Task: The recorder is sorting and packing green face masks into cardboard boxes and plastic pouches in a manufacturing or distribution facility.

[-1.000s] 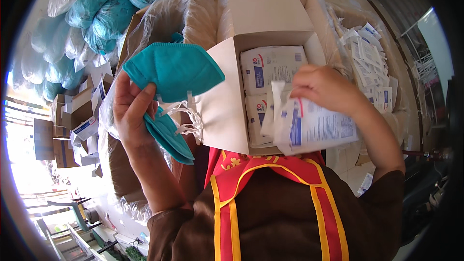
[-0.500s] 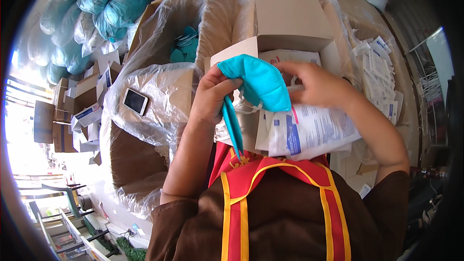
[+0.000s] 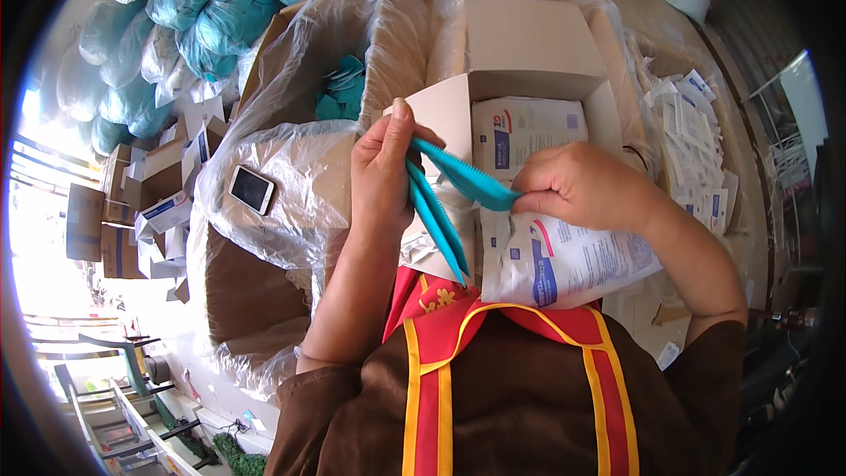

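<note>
Two teal face masks are in my hands, both seen nearly edge-on. My left hand [image 3: 379, 167] is closed on them, with its thumb pointing up; one folded mask [image 3: 438, 222] hangs down from it toward my apron. The other mask [image 3: 465, 178] stretches across to my right hand [image 3: 573, 183], whose thumb and fingers pinch its far end. Below my right hand lie white printed packets [image 3: 582, 257], close to my lap. Behind the hands, an open cardboard box [image 3: 533, 40] holds more white packets [image 3: 520, 128].
To the left, a plastic-lined carton [image 3: 397, 35] has teal masks [image 3: 344, 88] inside. A phone [image 3: 252, 189] rests on plastic-covered cardboard. Bags of teal items [image 3: 233, 18] are piled at the far left, above small boxes [image 3: 163, 167]. Loose white packets [image 3: 692, 141] fill a carton at right.
The mask that was spread open toward me now shows edge-on. My right hand has moved down a little and pinches its end. My left thumb has risen.
</note>
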Tool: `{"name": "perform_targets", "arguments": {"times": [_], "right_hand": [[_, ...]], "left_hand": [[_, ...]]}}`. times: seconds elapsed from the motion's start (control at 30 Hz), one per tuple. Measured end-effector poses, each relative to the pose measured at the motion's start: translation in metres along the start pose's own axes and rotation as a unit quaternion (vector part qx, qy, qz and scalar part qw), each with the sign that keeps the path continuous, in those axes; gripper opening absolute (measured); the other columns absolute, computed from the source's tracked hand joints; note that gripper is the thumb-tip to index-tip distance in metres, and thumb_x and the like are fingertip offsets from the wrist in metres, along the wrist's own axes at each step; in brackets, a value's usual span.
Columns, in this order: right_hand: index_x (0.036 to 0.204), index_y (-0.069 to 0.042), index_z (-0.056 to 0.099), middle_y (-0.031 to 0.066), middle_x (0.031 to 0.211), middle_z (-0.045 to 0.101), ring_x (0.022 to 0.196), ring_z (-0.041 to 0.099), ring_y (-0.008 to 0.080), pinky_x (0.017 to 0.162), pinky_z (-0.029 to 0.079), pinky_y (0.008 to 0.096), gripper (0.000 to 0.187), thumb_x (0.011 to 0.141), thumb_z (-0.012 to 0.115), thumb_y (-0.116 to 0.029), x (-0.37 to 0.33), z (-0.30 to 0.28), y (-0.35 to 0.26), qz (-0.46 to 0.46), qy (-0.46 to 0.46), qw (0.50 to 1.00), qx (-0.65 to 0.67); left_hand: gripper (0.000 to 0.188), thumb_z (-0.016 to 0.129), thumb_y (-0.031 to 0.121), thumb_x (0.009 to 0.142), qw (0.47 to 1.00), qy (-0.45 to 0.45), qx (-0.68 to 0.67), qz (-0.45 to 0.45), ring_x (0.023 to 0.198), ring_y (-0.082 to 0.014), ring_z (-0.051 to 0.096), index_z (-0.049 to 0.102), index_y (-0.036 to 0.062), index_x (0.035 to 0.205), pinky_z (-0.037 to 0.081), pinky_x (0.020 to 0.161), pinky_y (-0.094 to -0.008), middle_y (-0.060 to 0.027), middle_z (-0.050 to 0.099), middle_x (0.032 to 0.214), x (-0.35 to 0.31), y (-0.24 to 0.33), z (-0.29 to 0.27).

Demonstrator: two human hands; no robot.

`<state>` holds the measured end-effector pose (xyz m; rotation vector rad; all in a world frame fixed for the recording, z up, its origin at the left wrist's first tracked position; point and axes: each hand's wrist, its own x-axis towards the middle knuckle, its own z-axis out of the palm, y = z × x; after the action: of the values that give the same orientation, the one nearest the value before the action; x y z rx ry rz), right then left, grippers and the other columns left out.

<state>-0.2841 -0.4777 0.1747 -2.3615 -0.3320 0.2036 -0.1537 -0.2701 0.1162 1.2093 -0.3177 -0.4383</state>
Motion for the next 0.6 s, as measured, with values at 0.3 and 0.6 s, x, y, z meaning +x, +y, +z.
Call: {"name": "perform_targets", "arguments": {"times": [0.3,0.6], "right_hand": [[0.117,0.0,0.065,0.0181,0.107,0.066,0.101,0.064,0.0341,0.087,0.05,0.0405,0.048,0.08,0.075,-0.029,-0.001,0.015,0.053,0.188,-0.136,0.962,-0.142],[0.126,-0.001,0.06,0.0203,0.115,0.063,0.105,0.063,0.0361,0.091,0.049,0.0431,0.062,0.077,0.077,-0.034,0.019,0.04,0.069,0.195,-0.201,0.939,-0.198]], "left_hand": [[0.048,0.054,0.04,0.099,0.964,0.209,0.032,0.162,0.065,-0.0114,0.051,0.048,0.0105,0.063,0.044,0.069,-0.0286,-0.0041,0.053,0.066,-0.006,0.06,-0.059],[0.041,0.059,0.027,0.098,0.989,0.051,0.058,0.126,0.048,-0.0097,0.042,0.044,0.0102,0.063,0.033,0.048,-0.0226,-0.0019,0.044,0.058,-0.026,0.062,-0.039]]}}
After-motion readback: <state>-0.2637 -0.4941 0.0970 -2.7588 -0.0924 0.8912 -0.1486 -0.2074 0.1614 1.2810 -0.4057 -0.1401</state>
